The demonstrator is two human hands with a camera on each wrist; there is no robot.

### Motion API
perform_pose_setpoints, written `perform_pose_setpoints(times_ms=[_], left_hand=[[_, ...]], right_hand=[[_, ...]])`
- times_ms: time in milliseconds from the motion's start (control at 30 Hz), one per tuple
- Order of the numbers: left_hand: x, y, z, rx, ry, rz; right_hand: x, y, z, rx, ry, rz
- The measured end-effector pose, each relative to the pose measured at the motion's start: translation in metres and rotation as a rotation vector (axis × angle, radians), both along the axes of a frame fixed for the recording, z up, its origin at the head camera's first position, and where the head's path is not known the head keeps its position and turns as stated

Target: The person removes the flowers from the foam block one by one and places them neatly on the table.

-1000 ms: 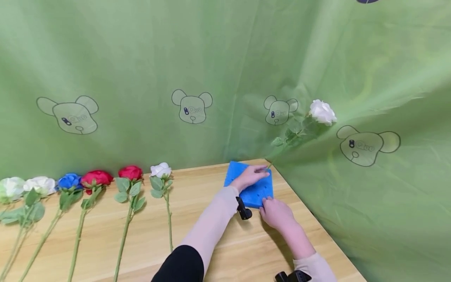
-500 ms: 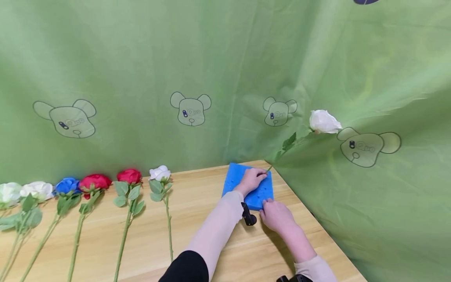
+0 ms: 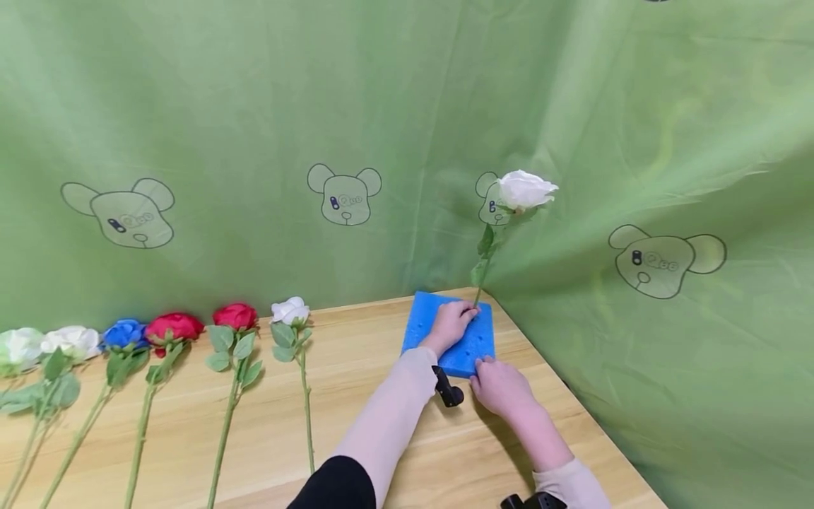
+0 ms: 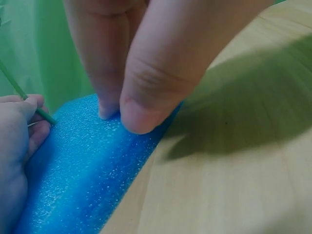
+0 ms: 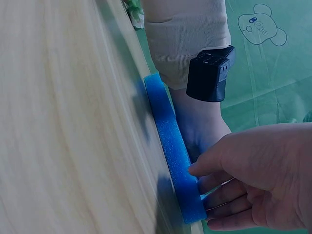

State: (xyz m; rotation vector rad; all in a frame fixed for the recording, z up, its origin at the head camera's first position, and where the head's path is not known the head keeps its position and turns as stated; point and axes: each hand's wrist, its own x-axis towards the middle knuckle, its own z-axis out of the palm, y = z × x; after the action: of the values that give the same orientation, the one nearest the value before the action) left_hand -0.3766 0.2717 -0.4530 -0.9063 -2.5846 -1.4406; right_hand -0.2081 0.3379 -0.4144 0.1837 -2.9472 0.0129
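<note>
My left hand (image 3: 450, 325) grips the stem of a white rose (image 3: 525, 189) low down, above a blue foam block (image 3: 416, 314) with small holes in its top. The rose leans slightly to the right, its bloom high over the block. In the left wrist view the green stem (image 4: 18, 89) slants down and its lower end meets the foam; whether it sits in a hole cannot be told. My right hand (image 3: 505, 389) pinches the block's near right edge. Seen from the right wrist, the thumb of that hand (image 5: 263, 170) lies against the foam's side.
Several roses lie in a row on the wooden table (image 3: 375, 396) to the left: a white one (image 3: 290, 311), red ones, a blue one (image 3: 124, 334) and pale ones. Green curtains (image 3: 254, 106) rise behind the table and along its right edge.
The white rose has swung from a strong rightward lean to nearly upright, its bloom moving left. The left hand's fingers have closed in round the stem. My right hand has stayed at the block's edge.
</note>
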Motion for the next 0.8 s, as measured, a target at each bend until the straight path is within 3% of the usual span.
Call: perform_pose_setpoints(times_ms=[400, 500, 800], left_hand=[[0.004, -0.008, 0.000, 0.145, 0.043, 0.068], [0.010, -0.013, 0.000, 0.185, 0.026, 0.058], [0.032, -0.028, -0.005, 0.429, -0.182, -0.036]], right_hand=[[-0.001, 0.000, 0.001, 0.002, 0.004, 0.023], [-0.001, 0.002, 0.002, -0.005, -0.010, 0.026], [0.002, 0.005, 0.009, -0.023, -0.089, 0.027]])
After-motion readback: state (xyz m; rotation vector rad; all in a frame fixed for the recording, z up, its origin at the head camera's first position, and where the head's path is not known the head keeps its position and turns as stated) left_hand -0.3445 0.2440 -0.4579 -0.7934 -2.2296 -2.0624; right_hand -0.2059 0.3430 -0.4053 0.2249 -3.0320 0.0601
